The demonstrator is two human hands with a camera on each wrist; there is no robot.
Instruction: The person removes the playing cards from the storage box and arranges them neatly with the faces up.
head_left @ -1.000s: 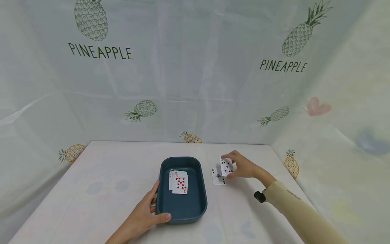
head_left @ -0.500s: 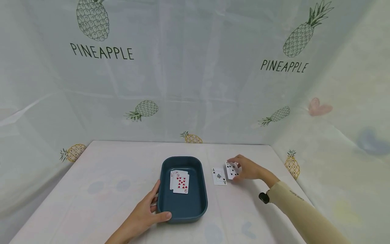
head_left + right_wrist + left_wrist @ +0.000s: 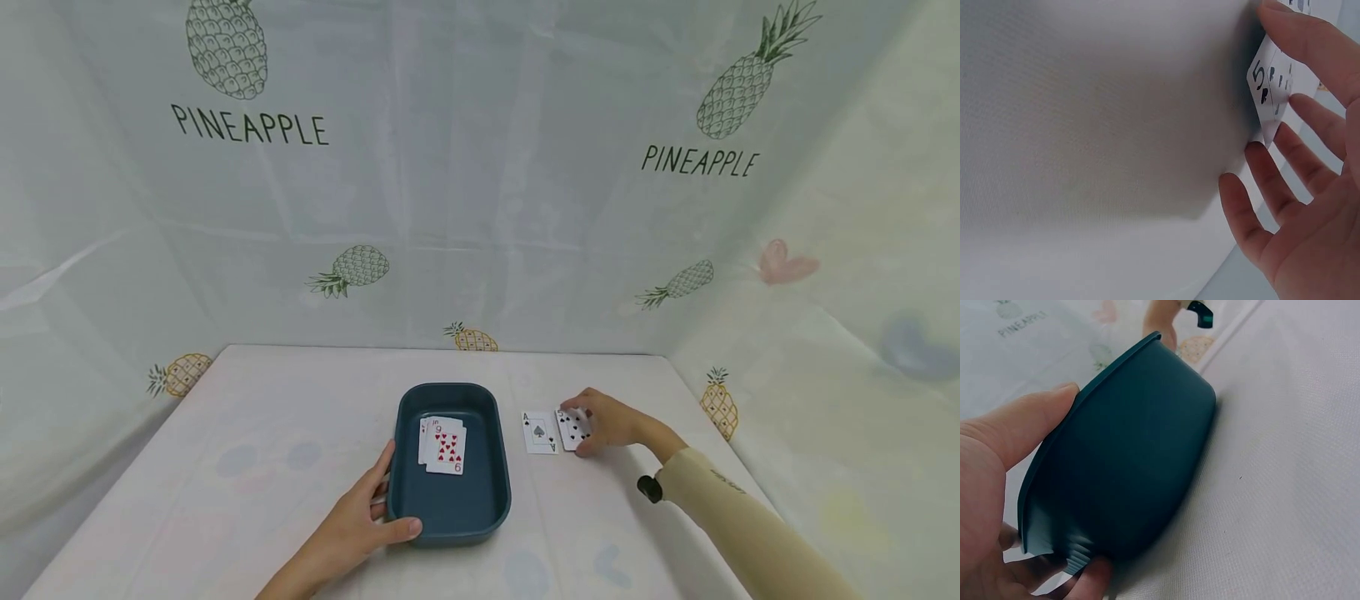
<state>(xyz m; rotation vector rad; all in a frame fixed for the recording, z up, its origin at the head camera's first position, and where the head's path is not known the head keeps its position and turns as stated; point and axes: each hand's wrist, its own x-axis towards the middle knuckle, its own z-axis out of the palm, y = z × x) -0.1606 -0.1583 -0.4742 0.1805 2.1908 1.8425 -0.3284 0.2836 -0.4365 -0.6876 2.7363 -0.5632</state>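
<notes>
My left hand point(image 3: 354, 518) grips the near left corner of a dark blue rectangular tray point(image 3: 450, 537). Its thumb lies over the rim, with the fingers against the outer wall in the left wrist view. Inside the tray, a nine of hearts card point(image 3: 447, 450) overlaps other cards, mostly covered. On the white tabletop right of the tray lies an ace of spades point(image 3: 538, 433), face up. Beside it, my right hand point(image 3: 607, 423) holds a five of spades point(image 3: 572, 428) by its edges between thumb and fingers, low at the table. The hand covers the card's right side.
A white cloth-covered table point(image 3: 300, 400) carries everything. Behind it hangs a pale curtain point(image 3: 480, 208) with pineapple prints, and another sheet point(image 3: 847, 375) closes off the right side. A dark band point(image 3: 649, 488) sits at my right wrist.
My right hand has moved right and down with the five of spades, from above the ace to beside it. The card now lies flatter. The left hand and tray stay put.
</notes>
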